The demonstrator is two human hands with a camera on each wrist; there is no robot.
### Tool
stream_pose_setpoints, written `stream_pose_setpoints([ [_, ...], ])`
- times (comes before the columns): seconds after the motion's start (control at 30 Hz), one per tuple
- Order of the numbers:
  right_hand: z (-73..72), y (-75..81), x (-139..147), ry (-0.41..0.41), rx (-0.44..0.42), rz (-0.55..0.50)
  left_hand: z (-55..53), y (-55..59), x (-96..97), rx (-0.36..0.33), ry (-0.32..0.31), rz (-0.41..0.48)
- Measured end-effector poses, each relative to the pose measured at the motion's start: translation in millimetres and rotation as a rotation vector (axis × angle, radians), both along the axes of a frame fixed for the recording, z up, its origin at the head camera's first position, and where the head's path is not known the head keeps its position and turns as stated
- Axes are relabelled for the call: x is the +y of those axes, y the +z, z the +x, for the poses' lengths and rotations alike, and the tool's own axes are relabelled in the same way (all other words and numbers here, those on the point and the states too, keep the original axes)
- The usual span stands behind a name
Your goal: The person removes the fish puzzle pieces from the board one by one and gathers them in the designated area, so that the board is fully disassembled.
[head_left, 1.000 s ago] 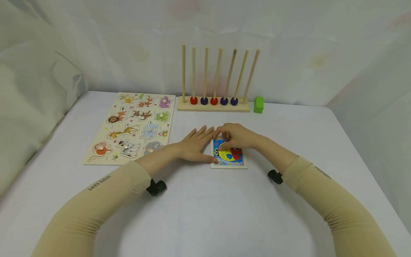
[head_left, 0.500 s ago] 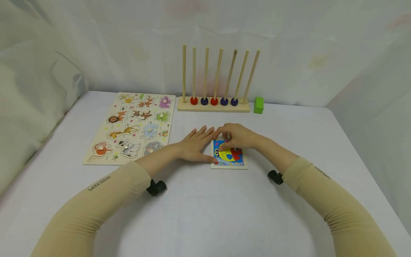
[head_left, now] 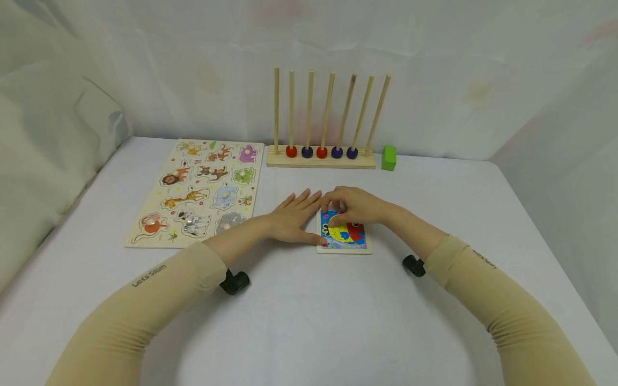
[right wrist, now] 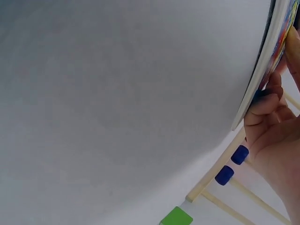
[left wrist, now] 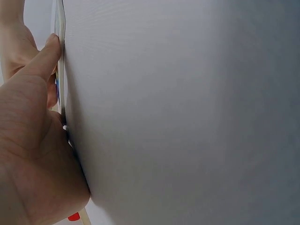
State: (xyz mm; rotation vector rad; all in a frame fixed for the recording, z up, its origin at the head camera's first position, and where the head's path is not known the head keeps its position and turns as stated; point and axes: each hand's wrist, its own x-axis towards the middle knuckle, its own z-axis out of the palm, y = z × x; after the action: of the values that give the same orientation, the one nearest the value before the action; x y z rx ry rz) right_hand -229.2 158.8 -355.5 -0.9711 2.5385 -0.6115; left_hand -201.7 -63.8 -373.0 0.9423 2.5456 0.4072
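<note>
A small fish jigsaw puzzle lies on the table in a pale frame, its picture blue, yellow and red. My left hand rests flat to its left with fingers spread, the thumb over the lower left corner. In the left wrist view that thumb lies along the frame's edge. From the right, my right hand bends over the upper part, curled fingers and thumb gripping at the picture and covering some of it. The right wrist view shows the bent fingers on the puzzle's face.
An animal peg puzzle board lies at the left, partly under my left forearm. Behind stands a wooden rack with upright rods and several red and dark blue beads. A green block sits to the rack's right.
</note>
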Motion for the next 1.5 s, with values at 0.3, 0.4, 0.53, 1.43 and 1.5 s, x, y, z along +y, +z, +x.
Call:
stream_pose_setpoints([
  [0.3,-0.2,-1.0,3,-0.027,0.007,-0.017,-5.0,-8.7,0.4,-0.015,0.019,-0.01],
  [0.4,-2.0,-1.1,4,-0.023,0.001,-0.02,-5.3,-9.0,0.5,-0.02,0.019,-0.01],
  [0.53,-4.9,0.0,4,-0.004,0.007,-0.013,-4.2,-7.3,0.0,-0.022,0.015,-0.008],
  [1.43,-2.8,4.1,-2,0.021,-0.015,0.017,-1.1,0.6,0.2,-0.019,0.005,0.02],
  [1.5,-2.5,3.5,-2,0.021,-0.009,0.016,-1.4,-0.8,0.4,-0.027,0.01,0.023],
])
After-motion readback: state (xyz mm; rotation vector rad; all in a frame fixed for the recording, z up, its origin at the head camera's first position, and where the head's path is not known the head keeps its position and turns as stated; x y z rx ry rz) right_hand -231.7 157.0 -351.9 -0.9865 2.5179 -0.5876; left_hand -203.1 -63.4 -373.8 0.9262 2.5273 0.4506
